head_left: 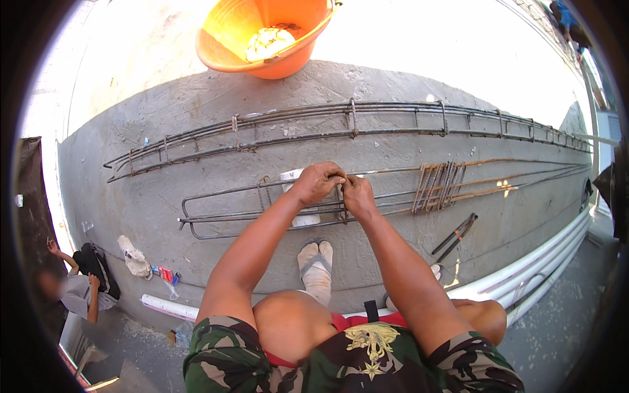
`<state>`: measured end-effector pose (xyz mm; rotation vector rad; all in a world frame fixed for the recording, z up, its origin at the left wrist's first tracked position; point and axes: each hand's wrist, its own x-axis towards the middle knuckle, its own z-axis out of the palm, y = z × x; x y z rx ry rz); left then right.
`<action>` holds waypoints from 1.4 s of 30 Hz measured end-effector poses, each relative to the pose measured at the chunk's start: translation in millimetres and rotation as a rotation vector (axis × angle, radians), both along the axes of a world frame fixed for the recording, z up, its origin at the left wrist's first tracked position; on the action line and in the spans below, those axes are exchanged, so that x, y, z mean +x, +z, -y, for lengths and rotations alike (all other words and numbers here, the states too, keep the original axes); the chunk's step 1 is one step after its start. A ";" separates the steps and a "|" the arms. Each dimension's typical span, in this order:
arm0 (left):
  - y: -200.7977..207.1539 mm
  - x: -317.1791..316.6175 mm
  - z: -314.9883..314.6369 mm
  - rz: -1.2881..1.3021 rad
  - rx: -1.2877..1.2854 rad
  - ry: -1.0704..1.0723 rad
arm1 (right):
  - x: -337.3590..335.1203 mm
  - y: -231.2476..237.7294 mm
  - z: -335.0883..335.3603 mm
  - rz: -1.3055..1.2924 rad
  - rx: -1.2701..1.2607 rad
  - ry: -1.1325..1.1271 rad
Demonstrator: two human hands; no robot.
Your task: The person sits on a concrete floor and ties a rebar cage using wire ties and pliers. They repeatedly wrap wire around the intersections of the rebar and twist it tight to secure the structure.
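Note:
My left hand (pixel 319 182) and my right hand (pixel 358 195) meet over a rebar frame (pixel 249 217) on the concrete in front of me. Fingers on both are pinched together at the top of a wire stirrup (pixel 341 208), against the far bar. Whatever sits between the fingertips is too small to make out. White cylindrical supports (pixel 305 220) show under the bars. Farther right, several rusty stirrups (pixel 438 188) hang bunched on the same long bars. Orange-and-black-handled pincers (pixel 455 237) lie on the floor, to the right of my right forearm.
A longer tied rebar cage (pixel 393 126) stretches across beyond my hands. Past it stands an orange tub (pixel 295 65) with something pale inside. White pipes (pixel 531 262) run along the lower right. A pale cloth (pixel 134 257) lies at left, near a seated person (pixel 82 288).

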<state>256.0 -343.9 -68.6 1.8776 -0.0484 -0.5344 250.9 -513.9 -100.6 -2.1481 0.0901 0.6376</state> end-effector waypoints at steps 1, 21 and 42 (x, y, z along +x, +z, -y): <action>-3.5 -6.1 -2.2 0.118 0.033 -0.020 | -0.6 -3.1 2.1 0.020 0.001 0.004; -9.1 -4.8 11.3 0.054 0.604 -0.059 | 10.5 1.1 7.6 -0.074 0.011 0.129; -13.4 25.1 6.9 -0.546 0.139 0.128 | -5.3 23.1 -16.3 0.285 -0.328 0.184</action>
